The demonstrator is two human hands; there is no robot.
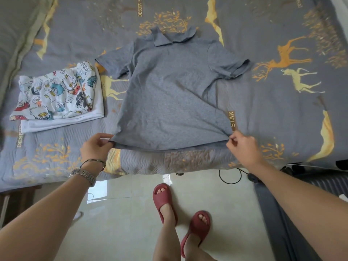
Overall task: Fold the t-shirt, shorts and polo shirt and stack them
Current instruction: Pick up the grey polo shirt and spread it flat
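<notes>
A grey polo shirt lies spread flat on the bed, collar at the far end, both short sleeves out to the sides. My left hand pinches its bottom-left hem corner. My right hand pinches the bottom-right hem corner. To the left lies a folded stack: cartoon-printed shorts on top of a folded white t-shirt.
The bed is covered by a grey-blue quilt with orange deer and tree prints. Its near edge runs just behind my hands. Below are a glossy tile floor, my feet in red slippers, a black cable and a dark suitcase at right.
</notes>
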